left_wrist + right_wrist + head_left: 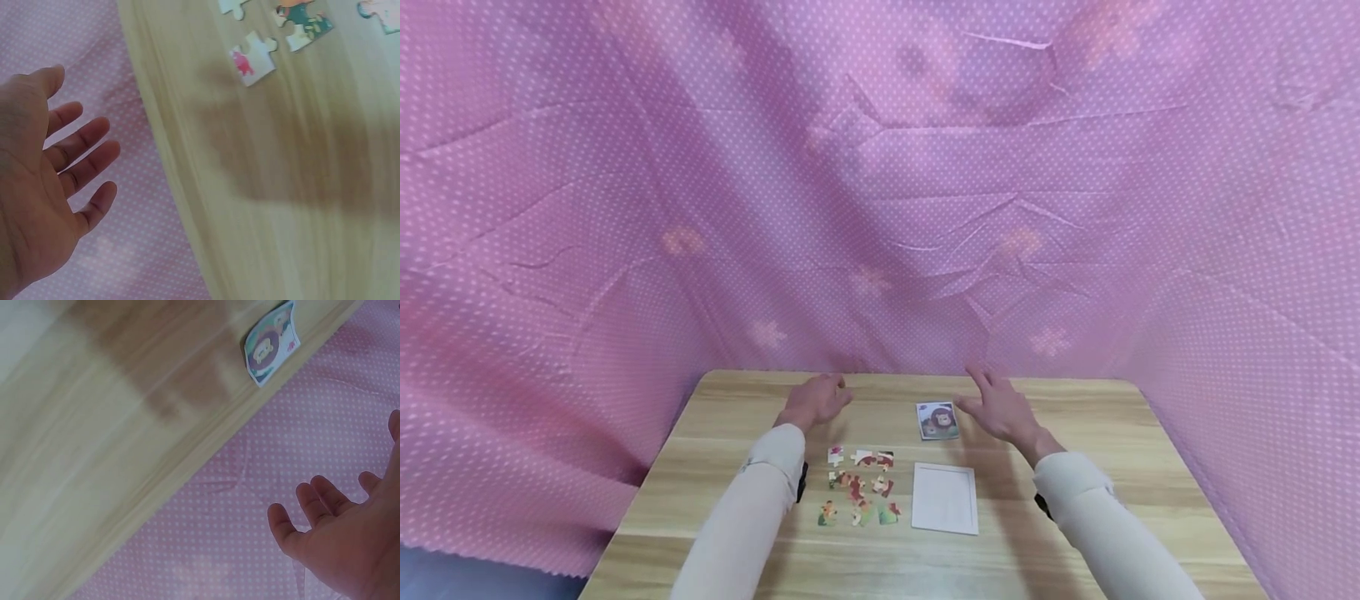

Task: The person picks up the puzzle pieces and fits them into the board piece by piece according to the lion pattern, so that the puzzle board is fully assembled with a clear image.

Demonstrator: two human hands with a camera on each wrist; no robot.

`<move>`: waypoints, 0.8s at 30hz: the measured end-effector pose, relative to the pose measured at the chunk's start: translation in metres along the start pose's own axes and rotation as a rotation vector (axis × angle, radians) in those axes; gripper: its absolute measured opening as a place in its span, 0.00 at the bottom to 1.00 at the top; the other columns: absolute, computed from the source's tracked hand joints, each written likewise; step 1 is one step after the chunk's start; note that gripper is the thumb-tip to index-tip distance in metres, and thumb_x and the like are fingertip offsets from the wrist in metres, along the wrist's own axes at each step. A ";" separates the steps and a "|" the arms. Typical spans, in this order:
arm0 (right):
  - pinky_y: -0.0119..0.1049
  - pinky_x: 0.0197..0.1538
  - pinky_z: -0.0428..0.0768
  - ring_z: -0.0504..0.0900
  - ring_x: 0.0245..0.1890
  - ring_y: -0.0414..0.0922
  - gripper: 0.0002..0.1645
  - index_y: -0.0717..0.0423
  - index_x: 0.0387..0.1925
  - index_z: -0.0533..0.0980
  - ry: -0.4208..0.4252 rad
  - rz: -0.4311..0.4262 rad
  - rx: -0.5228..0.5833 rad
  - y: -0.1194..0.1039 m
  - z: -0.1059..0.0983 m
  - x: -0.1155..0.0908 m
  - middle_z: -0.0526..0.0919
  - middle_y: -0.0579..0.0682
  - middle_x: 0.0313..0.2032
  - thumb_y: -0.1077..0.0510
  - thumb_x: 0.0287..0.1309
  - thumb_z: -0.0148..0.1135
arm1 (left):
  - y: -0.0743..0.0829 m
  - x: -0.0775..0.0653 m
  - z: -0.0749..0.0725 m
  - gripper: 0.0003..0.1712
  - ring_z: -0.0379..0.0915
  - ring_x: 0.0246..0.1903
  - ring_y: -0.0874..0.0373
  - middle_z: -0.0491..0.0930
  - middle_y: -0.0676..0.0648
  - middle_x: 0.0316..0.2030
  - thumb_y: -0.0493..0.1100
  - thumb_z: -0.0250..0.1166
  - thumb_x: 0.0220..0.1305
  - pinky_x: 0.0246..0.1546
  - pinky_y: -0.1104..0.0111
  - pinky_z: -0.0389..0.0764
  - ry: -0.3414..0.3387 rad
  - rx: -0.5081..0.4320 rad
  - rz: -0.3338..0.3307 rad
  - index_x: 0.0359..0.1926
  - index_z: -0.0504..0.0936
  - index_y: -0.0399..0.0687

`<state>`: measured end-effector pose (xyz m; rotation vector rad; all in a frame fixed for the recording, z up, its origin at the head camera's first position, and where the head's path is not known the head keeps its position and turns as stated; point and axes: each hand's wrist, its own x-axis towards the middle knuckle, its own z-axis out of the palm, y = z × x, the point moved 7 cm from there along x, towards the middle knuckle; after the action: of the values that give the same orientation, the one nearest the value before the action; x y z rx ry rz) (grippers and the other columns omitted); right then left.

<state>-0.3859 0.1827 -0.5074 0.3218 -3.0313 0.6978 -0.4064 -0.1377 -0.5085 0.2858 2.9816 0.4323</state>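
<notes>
pink cloth (917,192) with white dots hangs behind the wood tabletop (692,467) and at its sides. two pale sleeves (741,517) reach over the wood. the left grip (816,400) and the right grip (1000,408) are up in the air by the far edge, fingers apart, with nothing in them. the white tray (944,498) lies flat in front of the person. the lion card (937,422) lies just past it, near the right grip. smallest are the pieces (857,487), flat and loose, left of the tray. they look thin, so it seems best to pinch one by its sides, not by a knob that may bend. lift it straight up, so the others do not slide, and keep the sleeves high.
</notes>
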 end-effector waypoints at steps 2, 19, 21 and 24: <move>0.70 0.61 0.61 0.62 0.68 0.66 0.44 0.44 0.74 0.53 0.009 -0.012 -0.014 0.000 0.004 -0.004 0.60 0.61 0.71 0.34 0.63 0.52 | -0.001 -0.005 0.005 0.28 0.76 0.54 0.45 0.78 0.44 0.57 0.61 0.52 0.69 0.52 0.50 0.75 -0.005 0.004 0.008 0.60 0.74 0.50; 0.61 0.60 0.70 0.71 0.62 0.62 0.41 0.47 0.70 0.61 0.016 -0.076 0.034 0.001 0.031 -0.034 0.70 0.61 0.63 0.36 0.61 0.57 | -0.022 -0.030 0.044 0.21 0.78 0.45 0.48 0.81 0.44 0.51 0.55 0.61 0.65 0.44 0.53 0.78 -0.109 -0.023 -0.036 0.54 0.78 0.50; 0.61 0.60 0.69 0.71 0.62 0.62 0.40 0.46 0.70 0.61 0.011 -0.071 0.044 0.002 0.035 -0.037 0.70 0.61 0.64 0.38 0.61 0.58 | -0.024 -0.032 0.049 0.21 0.78 0.46 0.48 0.81 0.44 0.50 0.54 0.62 0.65 0.45 0.52 0.77 -0.120 -0.023 -0.036 0.54 0.78 0.50; 0.61 0.59 0.70 0.72 0.61 0.62 0.39 0.46 0.70 0.62 -0.002 -0.065 0.045 0.004 0.042 -0.041 0.70 0.61 0.63 0.38 0.62 0.58 | -0.027 -0.035 0.055 0.22 0.77 0.48 0.46 0.81 0.45 0.50 0.53 0.63 0.64 0.49 0.50 0.76 -0.127 -0.036 -0.043 0.55 0.78 0.49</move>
<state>-0.3457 0.1762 -0.5494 0.4202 -2.9947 0.7629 -0.3692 -0.1549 -0.5660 0.2358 2.8480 0.4448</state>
